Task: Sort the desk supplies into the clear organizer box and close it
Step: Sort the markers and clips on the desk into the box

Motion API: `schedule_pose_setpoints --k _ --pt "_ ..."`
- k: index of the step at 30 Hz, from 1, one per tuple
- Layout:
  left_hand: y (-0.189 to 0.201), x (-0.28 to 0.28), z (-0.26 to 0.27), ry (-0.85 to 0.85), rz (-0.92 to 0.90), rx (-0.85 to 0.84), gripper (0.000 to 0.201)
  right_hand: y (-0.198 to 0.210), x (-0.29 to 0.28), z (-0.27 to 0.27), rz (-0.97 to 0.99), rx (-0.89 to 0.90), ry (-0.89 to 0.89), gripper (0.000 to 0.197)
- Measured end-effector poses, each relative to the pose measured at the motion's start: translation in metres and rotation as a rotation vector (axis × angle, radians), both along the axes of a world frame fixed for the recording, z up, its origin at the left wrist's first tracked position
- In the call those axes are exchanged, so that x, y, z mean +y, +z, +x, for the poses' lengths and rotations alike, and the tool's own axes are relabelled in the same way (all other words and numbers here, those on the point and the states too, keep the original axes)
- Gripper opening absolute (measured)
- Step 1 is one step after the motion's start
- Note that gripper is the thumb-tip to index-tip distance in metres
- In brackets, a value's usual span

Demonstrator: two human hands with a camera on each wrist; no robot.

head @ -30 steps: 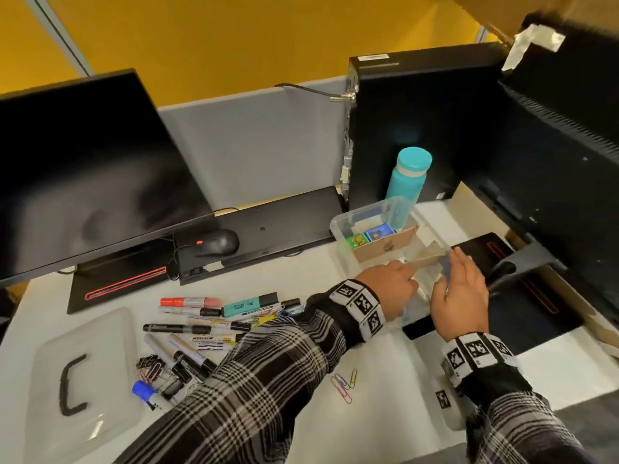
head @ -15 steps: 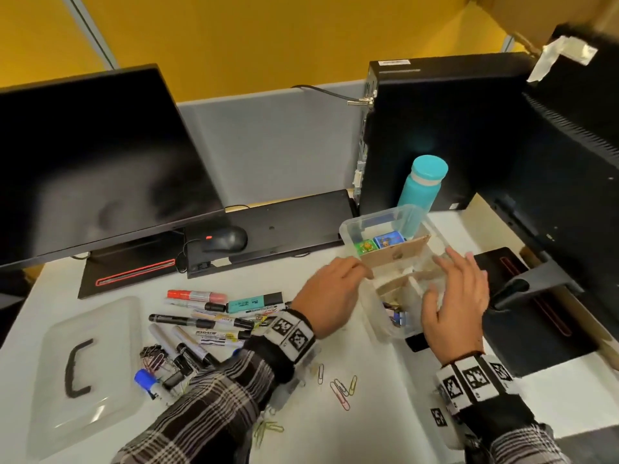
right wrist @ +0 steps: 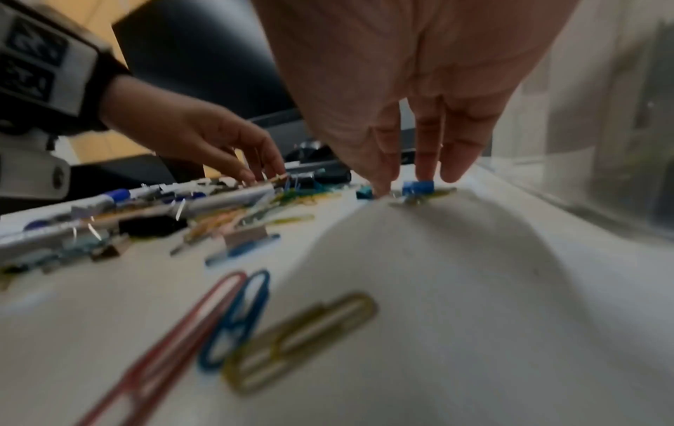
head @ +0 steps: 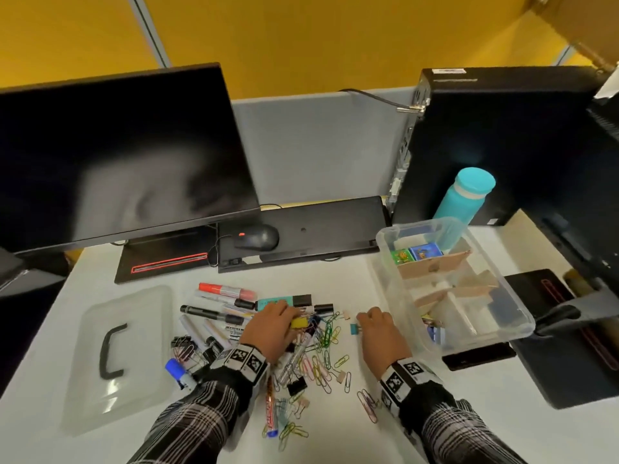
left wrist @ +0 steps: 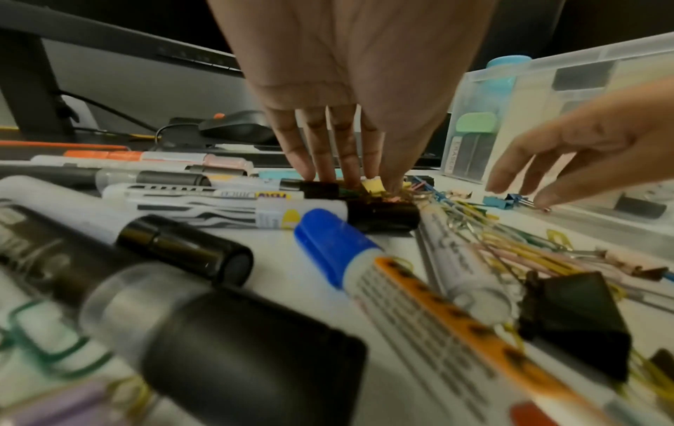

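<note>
The clear organizer box (head: pixel 385 239) stands open at the right, with cardboard dividers and small items inside. Its lid (head: pixel 117 356) with a black handle lies far left. Between them lies a pile of markers (head: pixel 224 291), paper clips (head: pixel 326 333) and binder clips. My left hand (head: pixel 294 318) reaches down into the pile, and its thumb and forefinger pinch a yellow binder clip (left wrist: pixel 372 183). My right hand (right wrist: pixel 403 184) hovers just left of the box. Its straight fingers touch a blue binder clip (right wrist: pixel 417 187), with a teal binder clip (right wrist: pixel 364 191) beside the thumb.
A monitor (head: pixel 110 155), a mouse (head: pixel 258 237) and a black keyboard (head: pixel 321 226) line the back. A teal bottle (head: pixel 464 202) and a PC tower (head: pixel 495 139) stand behind the box. A second monitor's stand (head: pixel 562 316) sits at the right. Loose paper clips (right wrist: pixel 233 322) lie near the front edge.
Both hands have left the organizer box and come down to the pile on the desk. The left went furthest left, onto the clips.
</note>
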State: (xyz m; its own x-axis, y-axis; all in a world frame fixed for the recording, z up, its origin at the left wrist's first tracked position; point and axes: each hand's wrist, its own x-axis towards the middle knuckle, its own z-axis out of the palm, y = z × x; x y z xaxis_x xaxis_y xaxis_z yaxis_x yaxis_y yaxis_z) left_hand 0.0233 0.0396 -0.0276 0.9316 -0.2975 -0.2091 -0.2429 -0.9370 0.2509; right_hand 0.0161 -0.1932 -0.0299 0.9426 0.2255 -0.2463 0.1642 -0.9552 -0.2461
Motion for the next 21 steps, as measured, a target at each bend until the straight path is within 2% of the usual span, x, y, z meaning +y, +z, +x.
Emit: schedule_pose_setpoints --k 6,8,10,12,14,19,21 --pt "-0.007 0.004 0.002 -0.013 0.008 -0.017 0.037 -0.015 0.000 0.000 0.022 -0.030 0.006 0.037" --pt "-0.008 0.004 0.005 -0.016 -0.012 -0.029 0.035 -0.014 -0.002 0.000 0.140 -0.059 -0.059 0.029" --pt "-0.008 0.003 0.007 -0.042 -0.037 -0.050 0.036 -0.010 -0.003 -0.001 0.337 -0.088 -0.173 0.024" --pt "-0.009 0.001 0.009 -0.132 -0.052 -0.077 0.040 -0.007 -0.003 -0.003 0.504 -0.063 -0.280 0.023" --pt "-0.008 -0.002 0.009 -0.234 -0.044 -0.102 0.039 -0.007 -0.002 -0.002 0.557 0.011 -0.301 0.020" --pt "-0.005 -0.001 0.010 -0.245 -0.083 -0.122 0.032 -0.008 0.000 0.001 0.383 0.194 -0.243 0.008" --pt "-0.004 0.002 0.010 -0.229 -0.104 -0.111 0.030 -0.009 0.001 0.000 0.249 0.202 -0.158 0.019"
